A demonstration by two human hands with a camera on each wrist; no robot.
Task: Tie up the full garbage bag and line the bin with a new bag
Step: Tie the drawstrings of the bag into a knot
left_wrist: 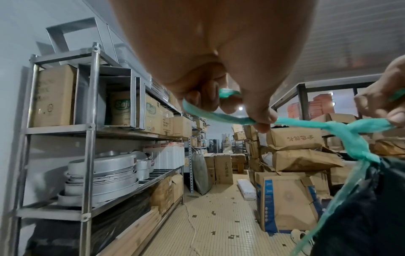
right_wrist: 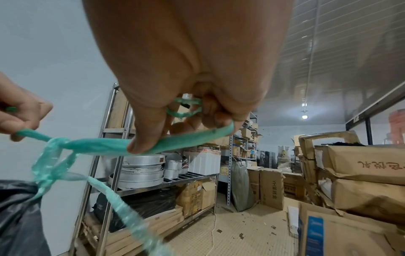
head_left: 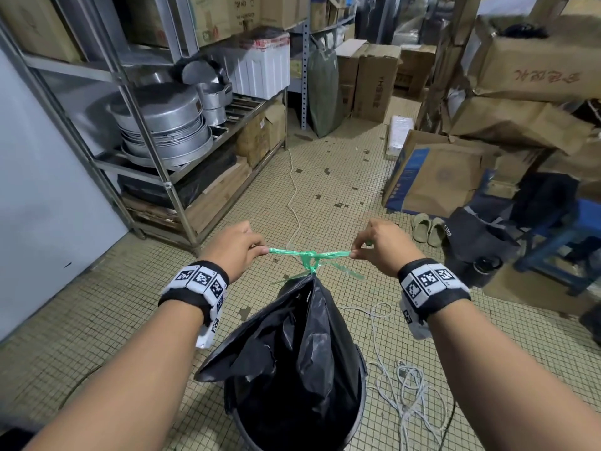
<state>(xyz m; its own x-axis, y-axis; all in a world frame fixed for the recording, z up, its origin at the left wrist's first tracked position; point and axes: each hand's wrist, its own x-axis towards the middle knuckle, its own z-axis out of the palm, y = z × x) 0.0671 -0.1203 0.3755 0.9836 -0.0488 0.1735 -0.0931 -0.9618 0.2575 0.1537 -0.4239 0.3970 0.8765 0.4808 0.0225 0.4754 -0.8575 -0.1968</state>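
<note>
A full black garbage bag stands in a dark round bin on the tiled floor. Its neck is gathered by a green drawstring knotted just above the bag. My left hand pinches the left end of the drawstring, which also loops round the fingers. On the other side, my right hand pinches the right end. The string is stretched taut and level between the two hands. A loose green tail hangs from the knot.
A steel shelf rack with stacked metal pans stands left. Cardboard boxes pile up right, with slippers, a dark backpack and a blue stool. White cable lies coiled right of the bin.
</note>
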